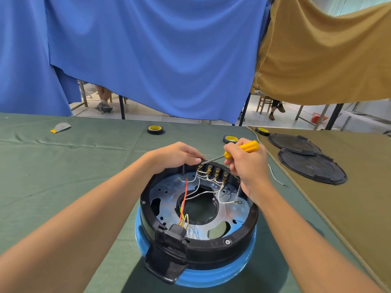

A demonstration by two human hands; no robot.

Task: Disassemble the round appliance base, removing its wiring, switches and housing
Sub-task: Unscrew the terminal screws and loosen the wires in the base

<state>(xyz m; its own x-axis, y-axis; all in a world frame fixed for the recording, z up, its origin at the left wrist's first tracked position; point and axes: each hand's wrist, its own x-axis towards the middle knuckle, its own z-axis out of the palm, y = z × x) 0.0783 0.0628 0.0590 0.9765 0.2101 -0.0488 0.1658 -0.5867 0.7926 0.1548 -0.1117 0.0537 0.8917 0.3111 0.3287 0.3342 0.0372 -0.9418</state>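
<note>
The round appliance base (237, 242), a black ring on a blue body, lies open side up in front of me on the green cloth. Inside are a silver metal plate (230, 212), white and red wires (208, 193) and a row of switches (213, 171) at the far rim. My left hand (175, 157) grips the far rim to the left of the switches. My right hand (247, 163) holds a yellow-handled screwdriver (243, 148); its tip is at the leftmost switch. A black plug socket (169, 250) sits at the near rim.
Three rolls of black tape (155, 129) (230, 138) (262, 131) lie at the back of the table. Two black round covers (311, 166) rest on the brown cloth to the right, a loose white wire (277, 177) beside them. Blue and brown cloths hang behind. A small wrapper (60, 127) lies far left.
</note>
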